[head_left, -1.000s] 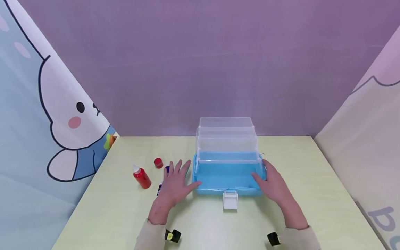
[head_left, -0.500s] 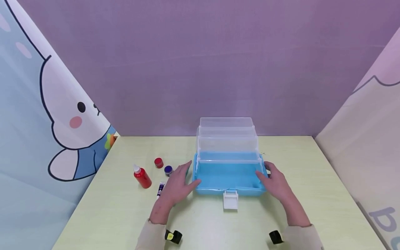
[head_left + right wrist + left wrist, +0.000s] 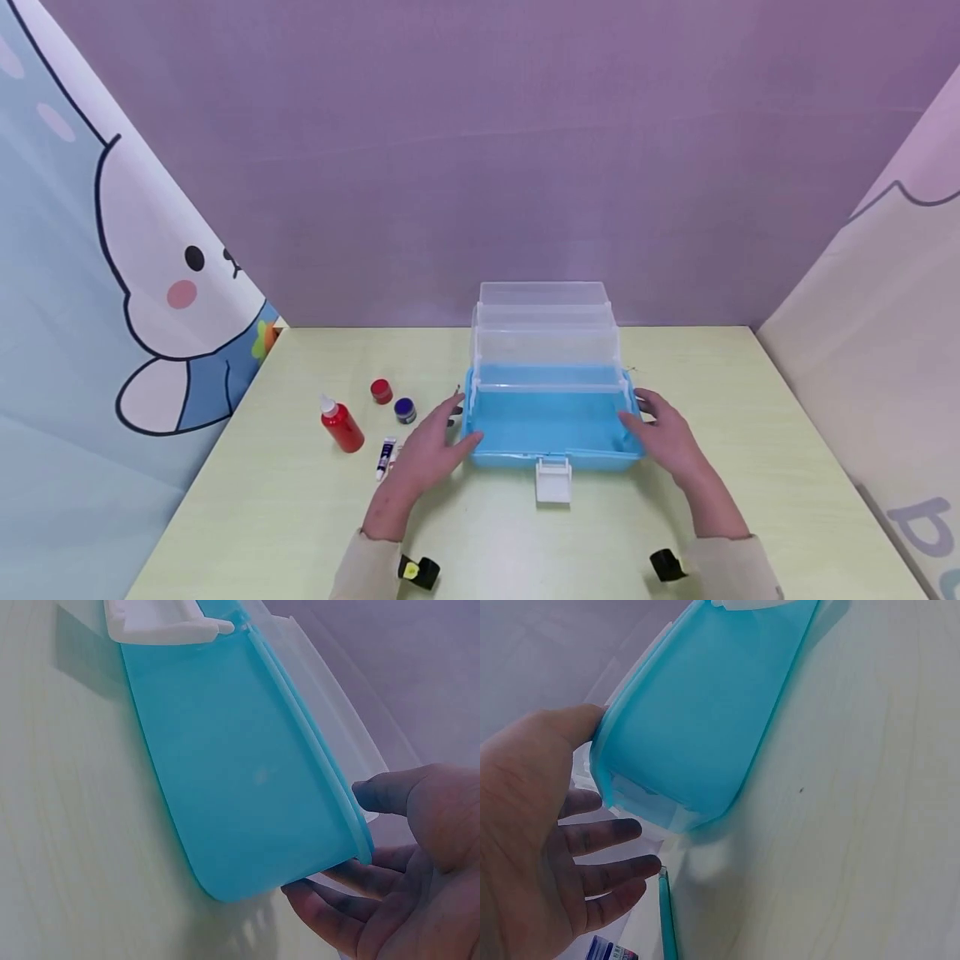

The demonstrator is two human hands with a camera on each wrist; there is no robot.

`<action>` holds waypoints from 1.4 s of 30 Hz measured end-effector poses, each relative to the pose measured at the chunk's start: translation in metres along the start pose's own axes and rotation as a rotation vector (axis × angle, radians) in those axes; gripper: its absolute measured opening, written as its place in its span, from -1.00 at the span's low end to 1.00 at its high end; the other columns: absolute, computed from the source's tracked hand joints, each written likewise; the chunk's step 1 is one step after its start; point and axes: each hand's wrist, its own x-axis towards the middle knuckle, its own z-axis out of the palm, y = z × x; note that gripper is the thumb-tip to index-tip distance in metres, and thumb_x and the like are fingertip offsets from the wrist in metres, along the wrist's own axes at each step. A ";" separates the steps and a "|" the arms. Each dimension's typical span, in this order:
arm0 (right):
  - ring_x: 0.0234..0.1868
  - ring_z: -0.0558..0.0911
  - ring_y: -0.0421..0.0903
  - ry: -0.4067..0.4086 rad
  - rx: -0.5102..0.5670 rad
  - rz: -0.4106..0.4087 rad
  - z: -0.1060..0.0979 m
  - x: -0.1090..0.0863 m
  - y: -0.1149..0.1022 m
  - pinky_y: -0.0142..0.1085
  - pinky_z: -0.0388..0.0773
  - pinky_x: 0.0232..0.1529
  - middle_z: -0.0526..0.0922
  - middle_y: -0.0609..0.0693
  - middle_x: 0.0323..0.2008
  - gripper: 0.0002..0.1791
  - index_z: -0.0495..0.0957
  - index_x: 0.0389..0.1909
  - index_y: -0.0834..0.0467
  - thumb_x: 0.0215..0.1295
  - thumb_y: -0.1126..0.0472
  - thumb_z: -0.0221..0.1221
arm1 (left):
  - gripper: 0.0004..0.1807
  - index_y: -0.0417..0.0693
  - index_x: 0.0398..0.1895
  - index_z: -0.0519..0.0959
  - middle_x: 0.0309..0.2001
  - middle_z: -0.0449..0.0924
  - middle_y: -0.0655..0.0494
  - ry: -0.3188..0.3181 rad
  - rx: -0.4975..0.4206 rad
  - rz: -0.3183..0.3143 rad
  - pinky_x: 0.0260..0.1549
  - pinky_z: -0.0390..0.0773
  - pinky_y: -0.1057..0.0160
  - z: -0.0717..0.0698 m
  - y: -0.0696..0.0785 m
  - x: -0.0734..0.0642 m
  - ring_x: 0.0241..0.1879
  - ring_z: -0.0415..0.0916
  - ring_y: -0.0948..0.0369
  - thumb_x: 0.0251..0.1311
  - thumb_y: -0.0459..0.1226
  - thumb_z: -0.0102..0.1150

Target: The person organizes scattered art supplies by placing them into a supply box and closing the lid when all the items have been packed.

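My left hand and right hand flank the blue box.
My thumbs lie at its rim, fingers loosely apart, unclamped.

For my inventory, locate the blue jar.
In the head view, the blue jar sits left of centre, between the red jar and the left hand.

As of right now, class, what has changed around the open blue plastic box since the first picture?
The left hand drew its fingers rightward, toward the box, fully uncovering the small round blue-lidded jar and dark-labelled white tube. The right hand shifted slightly rightward. Nothing was clearly taken hold of or let go. The box, red plastic bottle and small round red-lidded jar stayed put.
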 end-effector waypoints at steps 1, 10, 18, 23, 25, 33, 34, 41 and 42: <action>0.17 0.43 0.35 -0.004 0.012 0.006 0.000 0.001 0.000 0.09 0.49 0.05 0.27 0.42 0.30 -0.29 0.08 0.42 0.36 0.45 0.06 0.08 | -0.14 0.12 0.50 0.13 0.34 0.34 0.14 -0.002 -0.006 -0.004 0.12 0.43 -0.07 0.001 -0.001 0.000 0.27 0.35 0.07 0.21 0.25 0.09; 0.24 0.37 0.33 -0.039 0.086 0.078 -0.003 0.012 0.009 0.10 0.45 0.11 0.32 0.42 0.26 -0.29 0.08 0.44 0.33 0.44 0.06 0.07 | -0.14 0.18 0.51 0.08 0.22 0.45 0.05 -0.038 -0.054 -0.018 0.03 0.49 -0.10 0.003 -0.004 0.001 0.17 0.43 0.05 0.23 0.26 0.05; 0.16 0.45 0.33 -0.051 0.130 0.083 -0.004 0.019 0.017 -0.06 0.61 -0.10 0.35 0.45 0.21 -0.34 0.11 0.42 0.30 0.43 0.13 0.09 | -0.17 0.19 0.51 0.05 0.09 0.51 0.09 -0.061 -0.105 -0.010 -0.06 0.55 0.02 0.004 -0.006 0.000 0.02 0.49 0.14 0.27 0.20 0.07; 0.15 0.46 0.33 -0.048 0.163 0.095 -0.003 0.020 0.019 -0.07 0.62 -0.12 0.34 0.45 0.22 -0.36 0.12 0.42 0.28 0.42 0.17 0.09 | -0.19 0.21 0.51 0.04 0.08 0.51 0.09 -0.061 -0.115 -0.024 -0.07 0.55 0.03 0.005 -0.006 0.000 0.01 0.49 0.14 0.28 0.18 0.08; 0.15 0.46 0.33 -0.046 0.171 0.100 -0.003 0.021 0.019 -0.08 0.62 -0.12 0.34 0.45 0.23 -0.36 0.13 0.43 0.27 0.42 0.17 0.09 | -0.20 0.22 0.51 0.04 0.08 0.50 0.09 -0.060 -0.114 -0.032 -0.07 0.56 0.04 0.005 -0.006 0.000 0.01 0.49 0.14 0.28 0.17 0.08; 0.15 0.47 0.32 -0.033 0.184 0.108 -0.002 0.021 0.020 -0.08 0.62 -0.12 0.34 0.44 0.23 -0.36 0.13 0.43 0.25 0.42 0.17 0.10 | -0.20 0.23 0.50 0.07 0.10 0.51 0.09 -0.011 -0.058 -0.035 -0.07 0.56 -0.03 0.005 -0.003 0.000 0.06 0.49 0.09 0.27 0.16 0.11; 0.15 0.46 0.32 -0.034 0.185 0.110 -0.002 0.021 0.020 -0.08 0.62 -0.11 0.34 0.44 0.23 -0.36 0.13 0.43 0.26 0.42 0.17 0.09 | -0.20 0.23 0.50 0.08 0.11 0.51 0.10 0.002 -0.046 -0.037 -0.08 0.56 -0.04 0.004 -0.002 0.000 0.08 0.48 0.08 0.26 0.17 0.11; 0.15 0.47 0.32 -0.032 0.190 0.115 -0.001 0.020 0.022 -0.08 0.62 -0.11 0.34 0.44 0.22 -0.35 0.14 0.43 0.26 0.42 0.16 0.10 | -0.29 0.19 0.45 0.20 0.19 0.47 0.14 0.081 0.000 -0.030 -0.08 0.57 -0.03 -0.009 0.011 -0.010 0.13 0.46 0.04 0.27 0.08 0.16; 0.15 0.47 0.32 -0.030 0.190 0.117 -0.001 0.020 0.022 -0.08 0.62 -0.11 0.35 0.44 0.22 -0.35 0.14 0.43 0.26 0.42 0.15 0.10 | -0.31 0.21 0.44 0.22 0.20 0.46 0.14 0.085 -0.001 -0.027 -0.08 0.57 -0.02 -0.012 0.012 -0.013 0.13 0.46 0.05 0.27 0.06 0.17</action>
